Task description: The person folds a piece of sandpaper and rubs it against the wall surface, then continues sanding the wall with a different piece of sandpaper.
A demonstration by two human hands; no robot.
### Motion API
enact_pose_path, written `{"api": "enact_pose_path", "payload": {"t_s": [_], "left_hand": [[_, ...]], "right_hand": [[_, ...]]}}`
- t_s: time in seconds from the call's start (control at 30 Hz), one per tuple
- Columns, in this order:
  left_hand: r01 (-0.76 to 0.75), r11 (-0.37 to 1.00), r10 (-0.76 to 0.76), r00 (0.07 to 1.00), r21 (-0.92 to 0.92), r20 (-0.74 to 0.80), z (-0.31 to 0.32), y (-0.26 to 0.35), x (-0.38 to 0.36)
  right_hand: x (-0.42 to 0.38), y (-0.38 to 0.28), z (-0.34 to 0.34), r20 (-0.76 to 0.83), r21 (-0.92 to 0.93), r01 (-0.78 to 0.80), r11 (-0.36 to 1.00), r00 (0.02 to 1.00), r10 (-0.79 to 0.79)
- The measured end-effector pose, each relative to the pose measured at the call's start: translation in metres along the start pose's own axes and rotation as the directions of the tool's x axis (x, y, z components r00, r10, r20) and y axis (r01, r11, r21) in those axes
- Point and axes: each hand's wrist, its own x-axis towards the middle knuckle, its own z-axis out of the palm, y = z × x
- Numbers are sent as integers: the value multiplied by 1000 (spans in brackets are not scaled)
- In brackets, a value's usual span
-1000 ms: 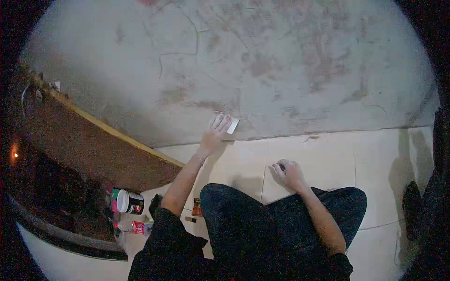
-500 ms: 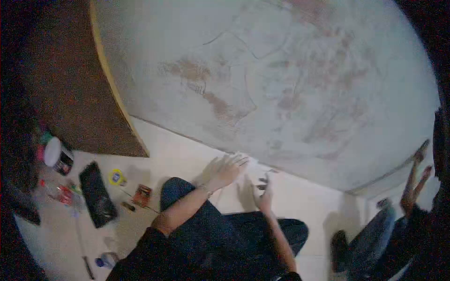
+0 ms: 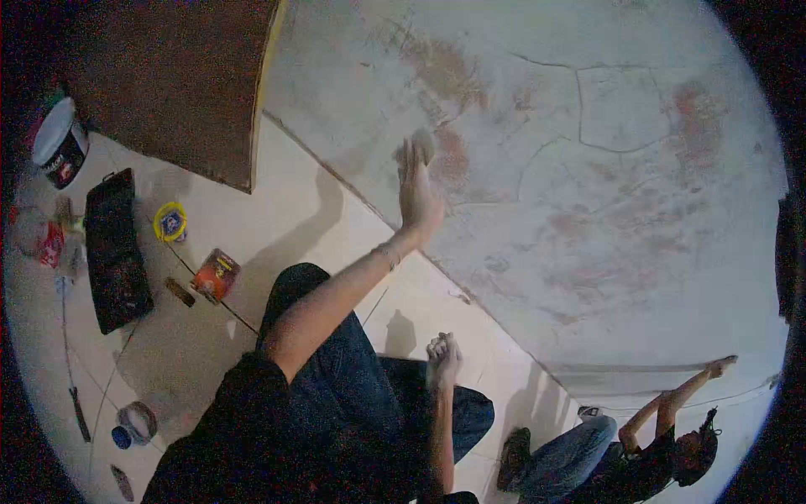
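Observation:
My left hand (image 3: 420, 195) reaches forward against the patched grey wall (image 3: 495, 168). Its fingers are stretched out and lie over a stained area, beside a reddish-brown patch (image 3: 452, 156). A greyish shape shows along the fingertips, blurred. Lower down, my right hand (image 3: 445, 359) hovers above my lap with its dusty fingers curled in; I cannot tell what, if anything, is inside them. My legs are folded on the tiled floor (image 3: 382, 304) close to the foot of the wall.
On the left floor are a paint tub (image 3: 60, 143), black tray (image 3: 117, 252), yellow-rimmed tape roll (image 3: 171, 222), orange-red packet (image 3: 216, 275) and blue-capped bottle (image 3: 134, 424). A brown board (image 3: 176, 84) stands behind them. At right, another person (image 3: 638, 445) sits with an arm against the wall.
My left hand has gone from the wall's base up onto its surface. My right hand's fingers, spread before, are now curled. The view has turned, and the other person's arm reaches along the wall.

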Motion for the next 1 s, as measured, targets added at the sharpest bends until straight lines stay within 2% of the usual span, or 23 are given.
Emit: {"api": "enact_pose_path", "payload": {"t_s": [0.07,0.1,0.17,0.23,0.27,0.33,0.37,0.4,0.43,0.47,0.5,0.53,0.57,0.6,0.63,0.73,0.77,0.8,0.87,0.93,0.97,1.0], "left_hand": [[-64,996,65,998,58,-3,6,-11,20],[-114,988,114,993,109,4,7,-22,28],[-222,950,222,975,221,24,6,-51,45],[-194,970,201,979,148,-33,14,-58,49],[-176,978,182,982,113,-51,19,-58,42],[-125,974,133,991,187,-32,33,-50,26],[-103,970,109,994,222,-15,33,-47,15],[-143,967,145,989,212,3,29,-47,6],[-169,966,164,986,198,38,28,-49,-2],[-195,964,187,981,179,60,29,-53,0],[-195,972,192,981,128,36,32,-49,2],[-186,980,186,982,74,6,31,-44,0],[-175,984,175,984,42,13,27,-37,-2],[-170,985,170,985,13,15,20,-30,0],[-164,986,164,986,-12,13,16,-29,-2],[-123,987,118,991,103,58,23,-34,8],[-150,988,151,988,-23,42,21,-36,3],[-134,991,135,990,-31,38,21,-38,3],[-104,994,106,994,-40,36,26,-37,2],[-139,990,137,989,33,53,24,-35,2],[-164,984,160,985,67,64,25,-32,2],[-70,996,67,996,46,66,27,-32,2]], "right_hand": [[8,20,-11,79,285,-164,944,986,147],[10,26,-13,44,342,-210,916,977,208],[8,29,-9,-54,331,-239,913,961,271],[1,24,2,-201,342,-257,904,920,338],[2,27,-10,-131,366,-274,889,931,341],[19,32,-35,21,433,-305,848,944,329],[24,26,-28,-81,428,-304,851,925,371],[30,22,-14,-263,302,-254,919,904,336],[27,13,-10,-82,281,-267,922,950,301],[35,9,-7,124,156,-250,956,965,232],[45,7,-7,-7,-105,-200,974,980,201],[49,2,10,-145,-448,-185,875,980,134],[60,1,5,-83,-596,-240,766,968,238],[63,5,9,-64,-665,-259,701,954,292],[58,0,27,-65,-704,-289,649,936,346],[63,11,30,-2,-699,-417,581,813,582],[62,17,32,-27,-700,-406,588,837,546],[65,23,34,-48,-703,-388,596,862,505],[67,30,35,-66,-729,-320,605,913,403],[66,38,41,-62,-771,-223,596,958,279],[68,38,39,-67,-796,-230,561,953,295],[71,43,35,-73,-822,-233,519,948,310]]}}
